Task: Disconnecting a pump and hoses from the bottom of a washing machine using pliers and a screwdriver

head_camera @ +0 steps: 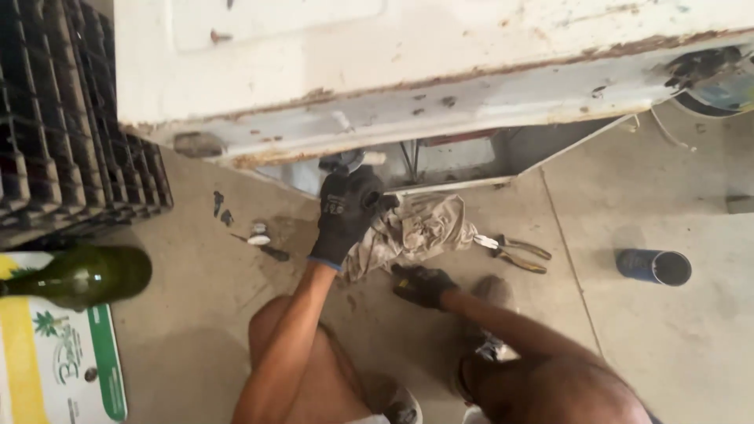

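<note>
My left hand (345, 213), in a black glove, is up under the rusty bottom edge of the white cabinet (408, 86), fingers curled tight round a small grey fitting (344, 162) that sticks out just below the rim. My right hand (422, 284), also gloved, is down on the floor (675, 353), knuckles bent; whether it grips anything I cannot tell. A crumpled rag (420, 228) lies between my two hands, touching the left wrist side.

To do this well, I judge I should keep the left wrist straight and the grip square on the fitting, since the metal above is flaking and the edge could catch the glove. The right hand is best used as a brace on the concrete. The pliers (514, 253) lie just beside the rag, within reach on the right, and small dark screws (222, 208) with a pale bit sit to the left.

At far left a green bottle (82, 275) lies on its side on top of a flat carton (59, 361), yellow and white with a green band and a palm drawing. Behind it stands a black crate (71, 133). A blue can (653, 265) lies on its side well off to the right.
</note>
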